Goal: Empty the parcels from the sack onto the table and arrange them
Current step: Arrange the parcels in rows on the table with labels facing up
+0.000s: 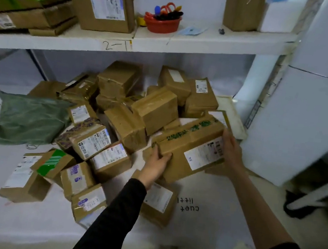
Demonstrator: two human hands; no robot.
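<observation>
Our black sleeves [114, 221] reach in from the bottom edge, and between them we hold a long box [188, 154]. Our left hand [155, 165] curls round its near left corner, and our right hand [232, 149] clasps its far right end. It is brown cardboard with green print along the top, shiny tape and a white label facing us. It sits tilted at the right front of the heap; we cannot tell whether it rests on what lies beneath.

Under our left wrist lies a flat labelled carton [157, 202]. Behind and to the left the parcels [154, 110] lie jumbled at all angles, most of them taped brown boxes with white labels. One small box [53, 162] near the front left has a green striped flap. The sack [29, 120], limp, crumpled and dull green, lies on the left, touching the heap's edge.

The table [3, 218] is covered in white sheeting with dark handwriting near our right forearm. Above it runs a white shelf [189, 42] marked "2-1". It carries more cardboard boxes [103, 3], a red plastic bowl [163, 24] with scissors [168, 8] sticking out, and a pale blue face mask [191, 30]. A smooth white cabinet [316, 101] stands to the right.
</observation>
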